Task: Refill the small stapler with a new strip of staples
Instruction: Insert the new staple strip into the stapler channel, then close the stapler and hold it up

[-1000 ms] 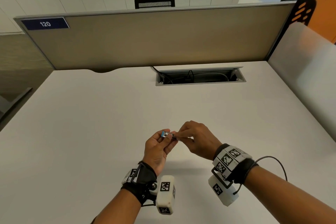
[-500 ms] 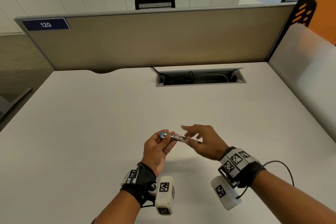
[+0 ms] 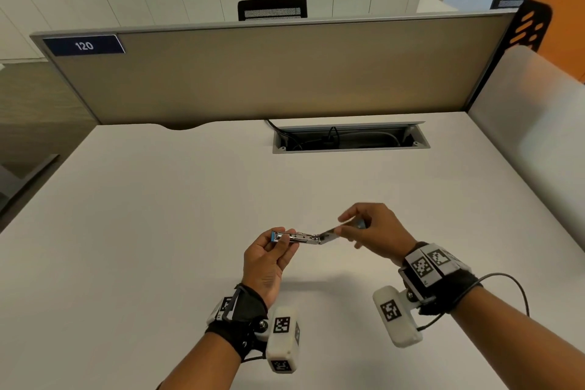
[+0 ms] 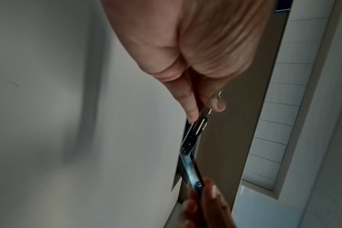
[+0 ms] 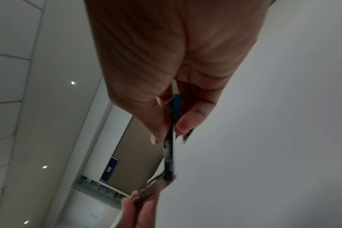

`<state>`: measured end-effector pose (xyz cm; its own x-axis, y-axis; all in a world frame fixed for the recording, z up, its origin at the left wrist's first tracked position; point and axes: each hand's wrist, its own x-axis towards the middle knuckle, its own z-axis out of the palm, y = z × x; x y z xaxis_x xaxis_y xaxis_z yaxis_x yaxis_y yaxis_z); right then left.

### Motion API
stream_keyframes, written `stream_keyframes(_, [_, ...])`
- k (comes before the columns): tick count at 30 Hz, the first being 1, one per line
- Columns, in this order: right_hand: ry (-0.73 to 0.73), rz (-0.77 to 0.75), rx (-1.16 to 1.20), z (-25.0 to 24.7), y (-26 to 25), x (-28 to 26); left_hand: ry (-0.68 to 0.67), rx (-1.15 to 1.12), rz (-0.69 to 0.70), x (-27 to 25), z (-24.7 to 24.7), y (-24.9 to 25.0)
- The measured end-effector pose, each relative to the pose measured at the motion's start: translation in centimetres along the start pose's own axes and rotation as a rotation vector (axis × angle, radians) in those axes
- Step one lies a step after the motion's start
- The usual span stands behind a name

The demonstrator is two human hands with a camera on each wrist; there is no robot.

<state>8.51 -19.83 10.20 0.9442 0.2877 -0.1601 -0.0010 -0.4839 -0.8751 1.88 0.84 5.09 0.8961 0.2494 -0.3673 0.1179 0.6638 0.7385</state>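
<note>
The small metal stapler (image 3: pixel 304 237) with blue ends is held above the white desk (image 3: pixel 158 231), unfolded almost flat. My left hand (image 3: pixel 281 239) pinches the silver channel half at its blue tip, thumb and fingers on either side. My right hand (image 3: pixel 345 226) pinches the other half, the swung-out top arm with its blue end. In the left wrist view the left hand (image 4: pixel 202 114) grips the silver stapler (image 4: pixel 197 128) while the right hand's fingers (image 4: pixel 205 199) hold the blue arm. In the right wrist view the right hand (image 5: pixel 171 123) squeezes the dark stapler (image 5: pixel 169 155); the hinge lies beyond.
An open cable tray (image 3: pixel 348 149) with wires sits at the desk's far edge. A tan partition (image 3: pixel 269 73) labelled 120 stands behind it and a pale side panel (image 3: pixel 538 142) borders the right. A black chair (image 3: pixel 272 8) shows beyond the partition.
The stapler was folded between both hands; my right hand has pulled its top arm out to the right, so the stapler now lies spread open. The left hand stayed in place.
</note>
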Motion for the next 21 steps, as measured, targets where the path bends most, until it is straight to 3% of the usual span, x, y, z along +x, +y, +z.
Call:
stream_keyframes(2, [0.048, -0.065, 0.031, 0.6, -0.7, 0.0, 0.001, 0.005, 0.006, 0.0, 0.1, 0.0])
stream_keyframes(8, [0.09, -0.278, -0.194, 3.4, -2.0, -0.2, -0.026, 0.09, 0.016, -0.5, 0.7, -0.3])
stream_keyframes(16, [0.11, -0.373, -0.356, 5.4, -1.6, -0.4, -0.024, 0.191, 0.032, -1.1, 0.8, -0.5])
stream_keyframes(21, [0.004, -0.301, -0.302, 5.6, -0.6, -0.4, -0.026, 0.2, 0.027, -1.4, 0.7, -0.5])
